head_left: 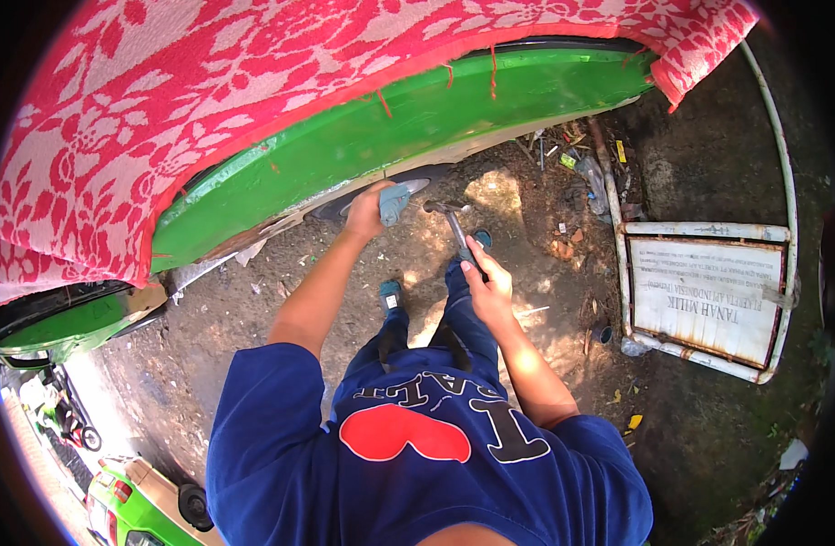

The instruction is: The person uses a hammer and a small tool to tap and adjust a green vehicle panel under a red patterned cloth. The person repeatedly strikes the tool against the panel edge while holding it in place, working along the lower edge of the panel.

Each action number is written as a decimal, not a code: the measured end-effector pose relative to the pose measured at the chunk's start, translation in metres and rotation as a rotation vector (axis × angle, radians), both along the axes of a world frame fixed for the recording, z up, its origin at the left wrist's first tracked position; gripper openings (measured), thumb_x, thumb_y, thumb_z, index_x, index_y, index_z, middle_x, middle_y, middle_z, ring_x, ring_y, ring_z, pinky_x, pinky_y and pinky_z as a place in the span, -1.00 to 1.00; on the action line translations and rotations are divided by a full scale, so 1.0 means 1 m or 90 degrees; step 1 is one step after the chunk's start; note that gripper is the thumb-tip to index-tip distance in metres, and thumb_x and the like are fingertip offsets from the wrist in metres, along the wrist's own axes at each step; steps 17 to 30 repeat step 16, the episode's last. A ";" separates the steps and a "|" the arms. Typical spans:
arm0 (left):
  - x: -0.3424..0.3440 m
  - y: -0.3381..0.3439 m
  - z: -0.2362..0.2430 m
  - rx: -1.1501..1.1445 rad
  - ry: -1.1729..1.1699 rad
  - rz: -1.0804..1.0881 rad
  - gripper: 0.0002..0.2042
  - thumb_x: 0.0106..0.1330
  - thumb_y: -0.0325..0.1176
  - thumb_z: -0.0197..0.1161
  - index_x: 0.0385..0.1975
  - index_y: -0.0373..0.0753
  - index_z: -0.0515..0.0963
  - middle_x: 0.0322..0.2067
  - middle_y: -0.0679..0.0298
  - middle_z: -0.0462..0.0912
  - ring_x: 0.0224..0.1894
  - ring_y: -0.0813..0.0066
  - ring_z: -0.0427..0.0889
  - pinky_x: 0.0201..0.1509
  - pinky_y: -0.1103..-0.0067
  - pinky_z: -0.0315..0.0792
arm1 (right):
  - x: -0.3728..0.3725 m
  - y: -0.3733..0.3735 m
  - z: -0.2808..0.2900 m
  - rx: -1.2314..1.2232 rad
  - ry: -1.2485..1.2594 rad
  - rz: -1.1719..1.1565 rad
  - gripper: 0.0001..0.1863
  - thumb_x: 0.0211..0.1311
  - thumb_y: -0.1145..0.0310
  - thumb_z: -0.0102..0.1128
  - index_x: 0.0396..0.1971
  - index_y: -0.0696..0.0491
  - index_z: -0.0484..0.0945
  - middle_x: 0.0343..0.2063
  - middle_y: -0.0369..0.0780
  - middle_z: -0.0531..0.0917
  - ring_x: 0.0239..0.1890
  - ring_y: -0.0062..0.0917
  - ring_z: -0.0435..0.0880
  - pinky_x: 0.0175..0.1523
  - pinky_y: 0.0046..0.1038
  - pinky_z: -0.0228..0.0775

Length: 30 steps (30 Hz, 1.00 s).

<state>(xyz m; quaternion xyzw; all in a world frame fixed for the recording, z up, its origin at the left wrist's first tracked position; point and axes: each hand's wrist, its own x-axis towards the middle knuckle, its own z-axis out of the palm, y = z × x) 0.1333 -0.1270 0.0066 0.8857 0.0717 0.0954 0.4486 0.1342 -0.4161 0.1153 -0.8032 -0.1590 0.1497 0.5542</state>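
My right hand (492, 289) is closed around the handle of a claw hammer (455, 227), its head raised toward the car. My left hand (367, 211) grips a small blue-grey piece (394, 204), either a block or folded cloth; I cannot tell which. Just beyond that hand runs the lower side of a green car (381, 118), with a wheel (408, 187) partly hidden behind the hand and the blue-grey piece. Hammer and blue-grey piece are apart from each other. A red and pale patterned blanket (199, 82) drapes over the car's top.
On the right, a white metal-framed sign (708, 291) lies on the dirt ground. Litter and a clear plastic bag (596, 187) lie beside its pole. Another green vehicle (140, 500) and a motorbike (67, 414) stand at lower left. My feet (392, 297) are on the ground below my hands.
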 end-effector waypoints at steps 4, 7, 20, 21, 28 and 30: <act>0.001 -0.009 0.011 0.027 0.003 -0.019 -0.61 0.05 -0.57 0.41 -0.07 -0.19 0.62 -0.08 0.21 0.69 -0.10 0.22 0.70 0.02 0.51 0.55 | -0.002 -0.009 -0.004 0.002 0.085 -0.036 -0.56 0.33 0.50 0.24 0.21 0.11 0.54 -0.03 -0.08 0.71 0.02 -0.48 0.68 0.16 -0.50 0.43; 0.005 -0.012 0.014 0.023 0.010 -0.017 -0.59 0.03 -0.56 0.43 -0.06 -0.19 0.61 -0.08 0.20 0.69 -0.10 0.20 0.70 0.02 0.50 0.55 | -0.004 -0.014 -0.009 0.006 0.127 -0.053 -0.56 0.33 0.50 0.24 0.21 0.12 0.53 0.02 -0.08 0.70 0.07 -0.49 0.66 0.19 -0.49 0.42; 0.015 -0.006 0.008 0.032 0.004 -0.035 -0.59 0.07 -0.49 0.44 -0.02 -0.21 0.58 -0.04 0.19 0.68 -0.05 0.20 0.69 0.06 0.51 0.53 | -0.003 -0.021 -0.006 -0.003 0.131 -0.046 -0.56 0.35 0.49 0.24 0.22 0.12 0.53 0.03 -0.09 0.69 0.08 -0.52 0.65 0.19 -0.50 0.41; 0.015 -0.006 0.008 0.032 0.004 -0.035 -0.59 0.07 -0.49 0.44 -0.02 -0.21 0.58 -0.04 0.19 0.68 -0.05 0.20 0.69 0.06 0.51 0.53 | -0.003 -0.021 -0.006 -0.003 0.131 -0.046 -0.56 0.35 0.49 0.24 0.22 0.12 0.53 0.03 -0.09 0.69 0.08 -0.52 0.65 0.19 -0.50 0.41; 0.015 -0.006 0.008 0.032 0.004 -0.035 -0.59 0.07 -0.49 0.44 -0.02 -0.21 0.58 -0.04 0.19 0.68 -0.05 0.20 0.69 0.06 0.51 0.53 | -0.003 -0.021 -0.006 -0.003 0.131 -0.046 -0.56 0.35 0.49 0.24 0.22 0.12 0.53 0.03 -0.09 0.69 0.08 -0.52 0.65 0.19 -0.50 0.41; 0.015 -0.006 0.008 0.032 0.004 -0.035 -0.59 0.07 -0.49 0.44 -0.02 -0.21 0.58 -0.04 0.19 0.68 -0.05 0.20 0.69 0.06 0.51 0.53 | -0.003 -0.021 -0.006 -0.003 0.131 -0.046 -0.56 0.35 0.49 0.24 0.22 0.12 0.53 0.03 -0.09 0.69 0.08 -0.52 0.65 0.19 -0.50 0.41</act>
